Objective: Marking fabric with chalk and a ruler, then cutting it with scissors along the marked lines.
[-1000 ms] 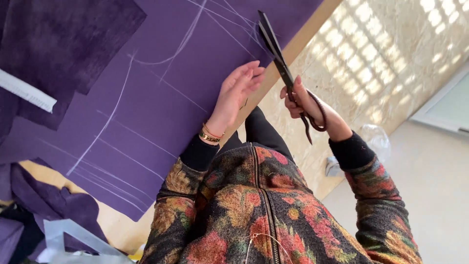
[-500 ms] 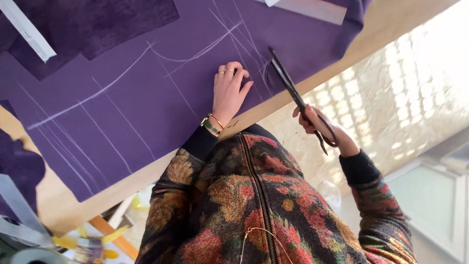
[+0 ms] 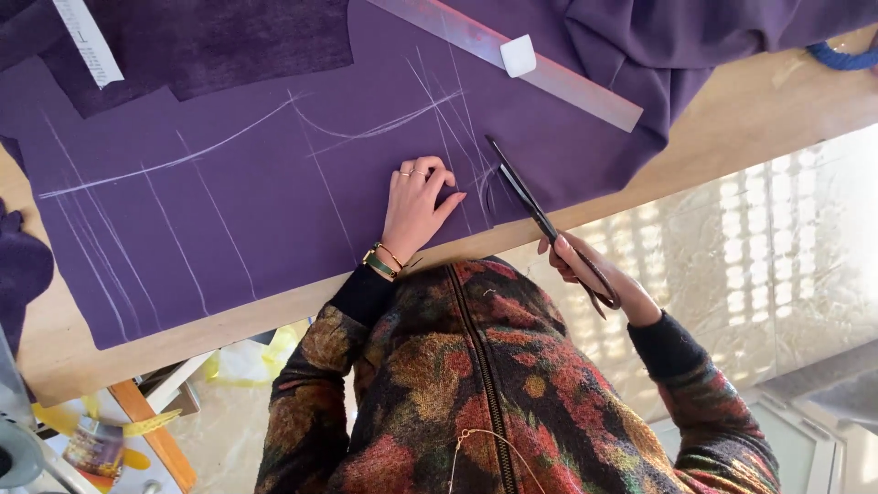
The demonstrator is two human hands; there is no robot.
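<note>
A sheet of purple fabric (image 3: 229, 201) marked with white chalk lines lies flat on a wooden table (image 3: 732, 119). My left hand (image 3: 416, 206) presses flat on the fabric near the table's front edge, fingers together, wearing rings and bracelets. My right hand (image 3: 585, 270) grips the handles of long dark scissors (image 3: 526, 197). The scissor blades point up and left, their tips over the fabric edge just right of my left hand.
A long metal ruler (image 3: 567, 78) with a white chalk block (image 3: 519, 55) on it lies across the fabric at the top. Darker purple pieces (image 3: 210, 41) and a second ruler (image 3: 87, 41) sit top left. Bunched purple cloth (image 3: 713, 27) is top right. A shelf with clutter (image 3: 101, 439) stands below the table.
The view has shifted, so the fabric and table now sit more level. My left hand has flattened onto the fabric. The scissors have come down, with their tips over the fabric edge.
</note>
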